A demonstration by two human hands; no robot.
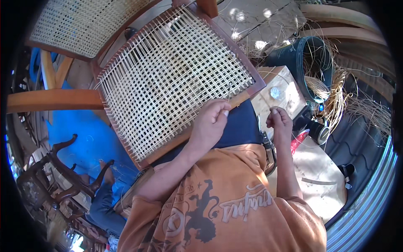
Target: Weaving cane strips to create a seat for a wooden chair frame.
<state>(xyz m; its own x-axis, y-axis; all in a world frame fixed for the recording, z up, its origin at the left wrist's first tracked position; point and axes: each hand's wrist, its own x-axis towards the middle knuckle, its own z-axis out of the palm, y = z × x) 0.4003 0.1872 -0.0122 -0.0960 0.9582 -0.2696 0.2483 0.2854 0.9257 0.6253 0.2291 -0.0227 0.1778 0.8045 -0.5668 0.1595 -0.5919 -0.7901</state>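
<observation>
A furniture workshop, by the look of it; at eleven o'clock, a cane seat (176, 80) in a wood frame (257, 87); at ten, a cane panel (75, 27); at two, a bucket (297, 69) holding cane strands (315, 87); at three, more strands (369, 110), heaped loose; at eight, curved dark legs (69, 173); at four, corrugated sheeting (369, 197).

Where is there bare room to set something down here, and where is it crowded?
The pale board beside the right forearm has bare patches either side of the dark strip. The blue sheet is mostly open between the armrest and curved legs. It's crowded around the bucket, with cane strands tangled beside it.
</observation>
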